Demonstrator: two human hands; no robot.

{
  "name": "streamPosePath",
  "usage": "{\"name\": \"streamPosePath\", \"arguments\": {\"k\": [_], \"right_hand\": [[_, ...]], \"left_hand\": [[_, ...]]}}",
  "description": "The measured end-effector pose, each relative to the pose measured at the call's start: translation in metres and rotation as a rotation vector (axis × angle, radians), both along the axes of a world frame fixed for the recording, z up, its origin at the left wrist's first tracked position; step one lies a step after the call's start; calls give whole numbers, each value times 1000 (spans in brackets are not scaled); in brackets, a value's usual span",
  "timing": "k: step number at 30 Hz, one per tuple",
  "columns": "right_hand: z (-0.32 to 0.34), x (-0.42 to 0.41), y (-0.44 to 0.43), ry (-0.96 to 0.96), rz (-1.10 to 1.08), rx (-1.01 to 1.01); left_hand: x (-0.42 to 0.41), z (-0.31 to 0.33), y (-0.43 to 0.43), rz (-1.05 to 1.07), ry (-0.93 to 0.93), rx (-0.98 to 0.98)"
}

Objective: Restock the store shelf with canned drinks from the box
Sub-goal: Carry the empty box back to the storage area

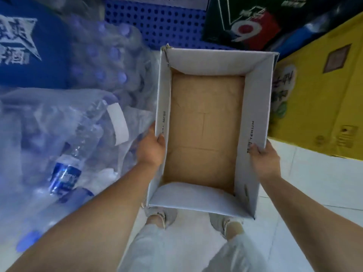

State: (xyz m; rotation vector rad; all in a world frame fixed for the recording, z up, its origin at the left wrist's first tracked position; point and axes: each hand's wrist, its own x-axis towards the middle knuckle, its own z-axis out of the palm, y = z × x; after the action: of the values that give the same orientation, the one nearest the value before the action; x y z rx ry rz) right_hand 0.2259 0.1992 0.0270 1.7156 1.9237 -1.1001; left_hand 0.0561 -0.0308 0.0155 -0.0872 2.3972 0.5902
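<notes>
Clamping over its 9 and 3 o'clock walls, the grip of the left hand (pixel 152 149) and the right hand (pixel 264 160) holds the empty box (pixel 216 59) at centre, which seems light, bendy cardboard.

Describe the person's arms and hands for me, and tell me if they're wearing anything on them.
Both arms are bare as far as the picture's edge, and no sleeves show. The left hand and right hand have no gloves. No watch, bracelet or ring is visible on the sides facing the camera, and no tattoos or markings show on the forearms.
</notes>
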Motion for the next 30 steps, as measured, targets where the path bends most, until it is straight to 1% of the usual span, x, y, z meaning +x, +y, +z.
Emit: {"name": "streamPosePath", "arguments": {"k": [4, 9, 13, 16, 22, 27, 30], "right_hand": [[-48, -1, 10, -39, -31, -11], [-82, -12, 21, -15, -53, 33], [-87, -19, 23, 35, -55, 64], [-86, -23, 23, 54, -72, 44], [-92, -34, 24, 60, -108, 55], [-96, -31, 29, 107, -120, 3], [-92, -34, 30, 124, -178, -56]], "left_hand": [[0, -42, 14, 54, -4, 43], [-6, -78, 25, -3, 109, 34], [-17, -82, 32, -18, 150, 36], [-27, -84, 33, -27, 102, 42], [-44, -83, 41, -55, 73, 30], [-44, -86, 37, -61, 48, 57], [-45, -79, 40, -35, -14, 70]]}}
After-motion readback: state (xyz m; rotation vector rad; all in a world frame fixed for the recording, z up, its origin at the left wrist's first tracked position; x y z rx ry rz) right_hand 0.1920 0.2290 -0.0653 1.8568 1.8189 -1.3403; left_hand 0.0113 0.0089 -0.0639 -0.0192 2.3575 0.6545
